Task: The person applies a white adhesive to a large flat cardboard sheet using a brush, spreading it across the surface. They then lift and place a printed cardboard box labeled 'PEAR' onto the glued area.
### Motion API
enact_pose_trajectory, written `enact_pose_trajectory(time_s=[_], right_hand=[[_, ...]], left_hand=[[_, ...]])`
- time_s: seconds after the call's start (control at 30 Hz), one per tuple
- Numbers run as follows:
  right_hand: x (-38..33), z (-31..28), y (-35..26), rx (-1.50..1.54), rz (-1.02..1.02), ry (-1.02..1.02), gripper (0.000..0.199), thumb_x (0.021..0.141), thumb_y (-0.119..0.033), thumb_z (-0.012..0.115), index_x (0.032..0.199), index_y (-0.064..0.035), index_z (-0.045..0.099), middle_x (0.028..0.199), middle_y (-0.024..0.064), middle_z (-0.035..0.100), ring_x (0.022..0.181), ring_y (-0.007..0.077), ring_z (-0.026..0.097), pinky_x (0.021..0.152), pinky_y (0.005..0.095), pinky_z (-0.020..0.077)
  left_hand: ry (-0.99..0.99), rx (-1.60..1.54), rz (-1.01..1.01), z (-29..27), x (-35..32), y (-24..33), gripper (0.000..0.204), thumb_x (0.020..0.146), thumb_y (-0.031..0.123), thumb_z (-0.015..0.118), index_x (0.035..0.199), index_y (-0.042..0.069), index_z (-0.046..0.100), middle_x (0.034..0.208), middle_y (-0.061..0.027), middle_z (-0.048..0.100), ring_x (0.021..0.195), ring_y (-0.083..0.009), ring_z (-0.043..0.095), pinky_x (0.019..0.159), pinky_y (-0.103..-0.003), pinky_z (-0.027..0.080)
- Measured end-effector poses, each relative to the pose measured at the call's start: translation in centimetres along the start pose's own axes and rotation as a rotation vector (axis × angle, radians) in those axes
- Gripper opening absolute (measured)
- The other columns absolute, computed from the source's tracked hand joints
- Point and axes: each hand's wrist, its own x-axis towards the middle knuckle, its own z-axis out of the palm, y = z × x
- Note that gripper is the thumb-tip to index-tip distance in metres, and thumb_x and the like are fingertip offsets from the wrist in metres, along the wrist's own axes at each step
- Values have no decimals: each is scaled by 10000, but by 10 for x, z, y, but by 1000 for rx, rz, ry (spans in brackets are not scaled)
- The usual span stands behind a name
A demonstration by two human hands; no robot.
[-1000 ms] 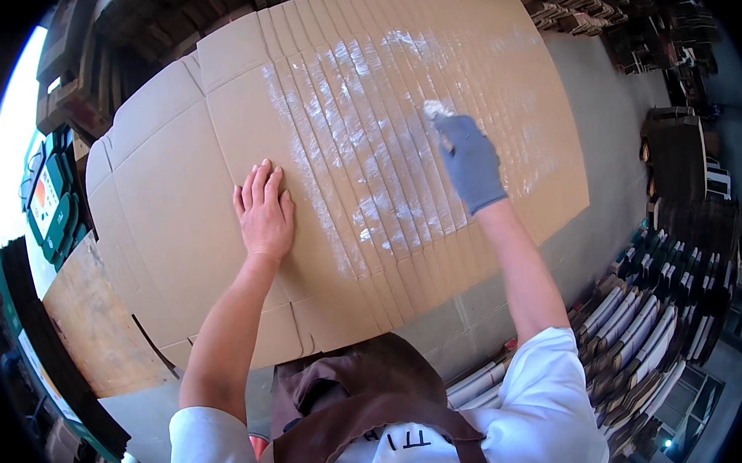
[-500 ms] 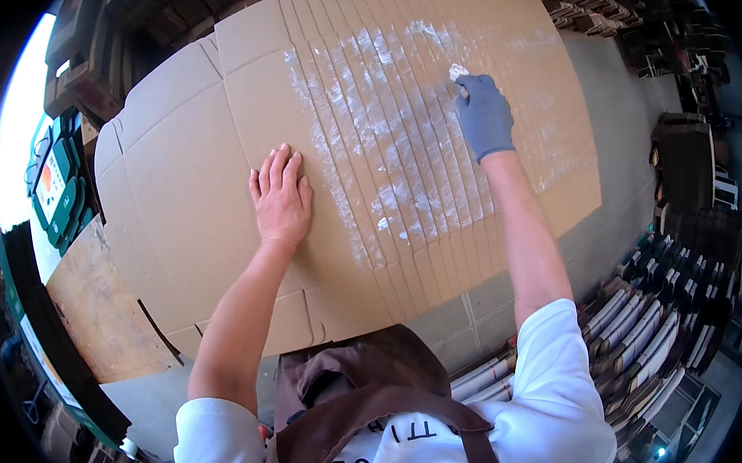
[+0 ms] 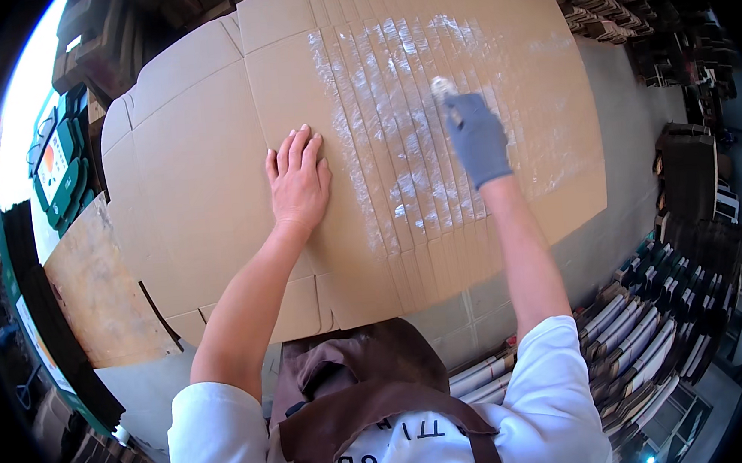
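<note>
A large flat cardboard sheet lies before me, scored with several parallel creases over its middle and right part. Wet, shiny whitish streaks cover the creased area. My bare left hand rests flat on the plain brown part, left of the streaks, fingers stretched out. In a grey-blue glove, my right hand is closed around a small brush; its white-coated tip points away from me over the streaks. Most of the handle is hidden in the glove, and whether the tip touches the cardboard I cannot tell.
To the left are a worn wooden board and green printed cartons. Stacks of folded cardboard stand at the far right. Rows of flat bundled pieces sit at the near right, beside the grey floor.
My right hand has swept the brush left and a little toward me across the streaks. The cardboard appears shifted slightly right in view, with my left hand still flat on it.
</note>
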Motion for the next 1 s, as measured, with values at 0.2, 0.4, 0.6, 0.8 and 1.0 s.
enact_pose_trajectory(time_s=[0.2, 0.4, 0.6, 0.8, 1.0], right_hand=[[-31, 44, -77, 65, -308, 6, 221, 827, -85, 623, 1045, -110, 654, 981, 129, 625, 868, 311, 657, 733, 438, 550], [-29, 8, -50, -8, -11, 71, 253, 810, -58, 616, 1060, -96, 634, 987, 114, 618, 855, 309, 649, 699, 410, 551], [-80, 29, -44, 98, -108, 49, 311, 794, -23, 602, 1092, -109, 616, 1056, 107, 614, 866, 331, 640, 752, 416, 554], [-67, 18, -62, 16, -119, 52, 344, 784, -30, 602, 1117, -114, 614, 1062, 117, 610, 871, 316, 644, 736, 410, 549], [-36, -4, 4, -48, 170, 80, 287, 830, -35, 603, 1090, -148, 645, 1058, 114, 627, 916, 325, 644, 756, 402, 538]], left_hand=[[-17, 19, 4, -3, -2, -1, 409, 955, 231, 494, 1354, 136, 494, 1483, -34, 405, 1409, -234, 318, 1170, -509, 189], [-35, 27, -14, 0, -4, -5, 412, 954, 242, 497, 1352, 135, 494, 1484, -33, 407, 1407, -242, 319, 1169, -507, 194], [9, 8, 15, 1, -2, -1, 411, 956, 244, 488, 1353, 137, 495, 1495, -30, 397, 1407, -247, 317, 1170, -508, 193], [-8, 46, 1, 5, -5, -5, 398, 959, 232, 482, 1345, 136, 497, 1490, -25, 403, 1410, -242, 315, 1176, -503, 187], [-1, 18, 1, 4, -7, -1, 392, 962, 233, 481, 1341, 136, 499, 1479, -26, 417, 1407, -248, 323, 1176, -504, 185]])
